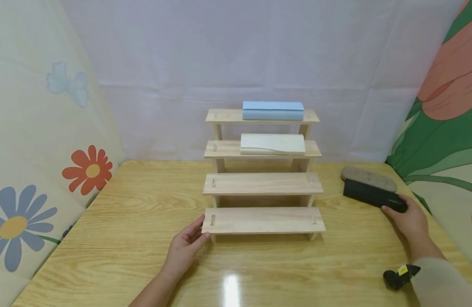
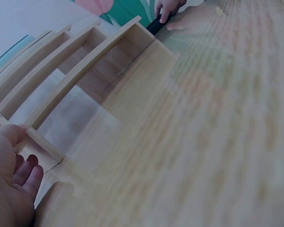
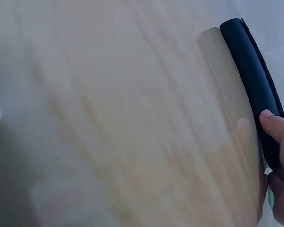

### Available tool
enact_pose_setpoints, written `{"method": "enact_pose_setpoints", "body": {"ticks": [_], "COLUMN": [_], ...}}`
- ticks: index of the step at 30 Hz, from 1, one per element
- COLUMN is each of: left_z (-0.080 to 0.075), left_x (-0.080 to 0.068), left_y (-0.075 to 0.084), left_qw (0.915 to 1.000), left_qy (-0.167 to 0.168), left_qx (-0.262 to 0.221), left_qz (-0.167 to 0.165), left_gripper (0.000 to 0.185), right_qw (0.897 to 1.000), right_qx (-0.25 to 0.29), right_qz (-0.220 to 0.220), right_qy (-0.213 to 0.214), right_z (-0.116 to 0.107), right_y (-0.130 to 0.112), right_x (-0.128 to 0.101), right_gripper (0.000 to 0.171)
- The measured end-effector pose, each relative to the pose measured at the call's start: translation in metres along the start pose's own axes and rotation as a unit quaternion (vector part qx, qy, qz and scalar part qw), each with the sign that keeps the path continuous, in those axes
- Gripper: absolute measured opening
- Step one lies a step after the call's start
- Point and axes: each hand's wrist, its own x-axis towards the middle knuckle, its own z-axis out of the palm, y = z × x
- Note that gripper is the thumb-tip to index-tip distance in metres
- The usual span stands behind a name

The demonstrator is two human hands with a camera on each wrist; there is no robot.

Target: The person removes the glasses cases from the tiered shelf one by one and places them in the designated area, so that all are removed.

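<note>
The right hand has its fingers curled round the near end of a black case that lies flat on the right side of the table; in the right wrist view the thumb presses on the case's edge. Just behind the black case, touching it or nearly so, lies a grey case. The left hand rests with relaxed, straight fingers against the left end of the lowest step of a wooden stepped rack, as if to steady it.

The rack has four steps. A blue case lies on the top step and a white case on the one below; the two lower steps are bare. Judging from this, the step in hand is picking up the black case. The next move would call for lifting it clear of the grey case and keeping it level.

The table is pale wood grain, glossy, with a lamp reflection near the front edge. A white cloth hangs behind; flowered fabric stands at the left and right.
</note>
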Motion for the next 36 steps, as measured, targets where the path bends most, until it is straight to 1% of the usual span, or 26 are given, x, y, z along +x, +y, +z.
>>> {"method": "enact_pose_setpoints", "body": {"ticks": [8,13,17,22,27,36], "left_z": [0.001,0.000,0.000,0.000,0.000,0.000], "left_x": [-0.001,-0.001,-0.001,-0.001,-0.001,0.000], "left_y": [0.001,0.001,0.001,0.002,0.003,0.002], "left_qw": [1.0000,1.0000,1.0000,0.9999,1.0000,1.0000], "left_qy": [0.001,0.004,0.004,0.000,0.001,0.000], "left_qx": [0.001,0.002,0.008,0.011,0.007,0.001], "left_qz": [0.000,0.000,0.003,0.007,0.001,0.002], "left_gripper": [0.052,0.052,0.053,0.053,0.052,0.052], "right_qw": [1.000,0.999,0.997,0.994,0.990,0.986], "right_qx": [0.022,0.043,0.059,0.075,0.097,0.118], "right_qz": [-0.006,-0.012,-0.043,-0.081,-0.101,-0.115], "right_qy": [0.005,0.008,0.010,0.000,-0.008,-0.034], "right_z": [-0.001,-0.006,-0.008,-0.008,-0.007,-0.007], "right_y": [-0.004,-0.014,-0.027,-0.042,-0.055,-0.081], "right_x": [-0.002,-0.004,-0.006,-0.003,0.000,0.001], "right_gripper": [0.087,0.089,0.088,0.086,0.084,0.087]}}
